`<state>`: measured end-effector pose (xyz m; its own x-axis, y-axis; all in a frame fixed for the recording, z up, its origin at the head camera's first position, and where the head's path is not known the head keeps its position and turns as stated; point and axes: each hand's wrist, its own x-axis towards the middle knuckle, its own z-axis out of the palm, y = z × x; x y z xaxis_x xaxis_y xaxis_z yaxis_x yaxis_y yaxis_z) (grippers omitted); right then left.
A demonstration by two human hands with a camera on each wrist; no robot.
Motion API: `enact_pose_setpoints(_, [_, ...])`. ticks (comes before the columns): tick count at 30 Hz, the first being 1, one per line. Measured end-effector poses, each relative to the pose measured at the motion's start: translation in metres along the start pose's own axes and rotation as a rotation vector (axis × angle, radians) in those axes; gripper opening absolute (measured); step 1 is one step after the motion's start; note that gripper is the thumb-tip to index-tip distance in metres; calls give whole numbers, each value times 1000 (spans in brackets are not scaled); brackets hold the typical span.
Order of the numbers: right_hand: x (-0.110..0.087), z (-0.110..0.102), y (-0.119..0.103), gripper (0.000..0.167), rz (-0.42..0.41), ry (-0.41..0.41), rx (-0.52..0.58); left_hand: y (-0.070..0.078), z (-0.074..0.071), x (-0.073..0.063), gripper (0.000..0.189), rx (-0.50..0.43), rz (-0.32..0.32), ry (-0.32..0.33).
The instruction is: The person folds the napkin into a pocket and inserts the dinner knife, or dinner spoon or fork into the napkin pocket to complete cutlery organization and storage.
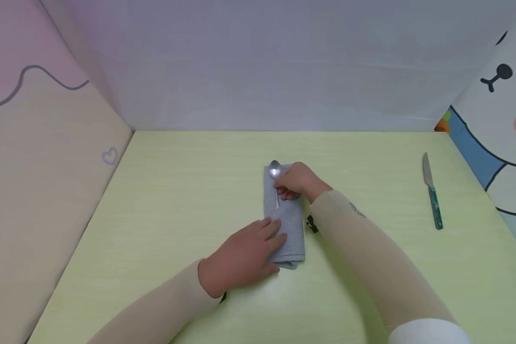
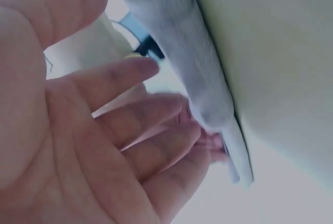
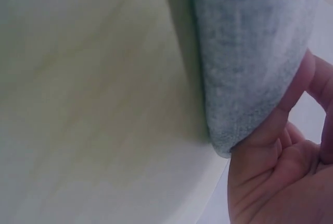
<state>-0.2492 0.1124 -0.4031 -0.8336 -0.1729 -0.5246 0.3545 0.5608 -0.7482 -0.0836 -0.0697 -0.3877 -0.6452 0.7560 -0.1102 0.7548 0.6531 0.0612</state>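
Note:
A folded grey cloth napkin [image 1: 291, 224] lies lengthwise on the table, its layers showing at the near end. On its far part is a metal spoon [image 1: 274, 168], bowl pointing away, the handle running down into the fold. My right hand [image 1: 298, 180] pinches the spoon just below the bowl; in the right wrist view its fingers [image 3: 260, 153] are beside the napkin's edge and the spoon is hidden. With fingers spread, my left hand [image 1: 247, 253] rests over the napkin's near left side. In the left wrist view its palm faces the napkin [image 2: 182, 47].
A table knife [image 1: 432, 191] with a green handle lies far to the right, blade pointing away. The pale yellow table [image 1: 189, 181] is bordered by a whitish back panel [image 1: 258, 91] and printed side panels.

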Motion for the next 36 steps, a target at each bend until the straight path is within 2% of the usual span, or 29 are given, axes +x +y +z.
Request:
enact_pose_setpoints(3, [0, 1, -1, 18, 3, 4, 6, 5, 2, -5, 62, 33, 64, -16])
enact_pose_setpoints(7, [0, 1, -1, 18, 8, 4, 14, 6, 6, -6, 57, 39, 89, -41])
enact_pose_setpoints(18, [-6, 0, -3, 18, 23, 3, -74, 7, 6, -4, 63, 28, 73, -93])
enact_pose_setpoints(25, [-18, 3, -7, 19, 40, 15, -191, 11, 4, -6, 66, 22, 56, -98])
enact_pose_setpoints(36, [-15, 5, -1, 22, 57, 9, -156, 15, 4, -8, 71, 76, 46, -76])
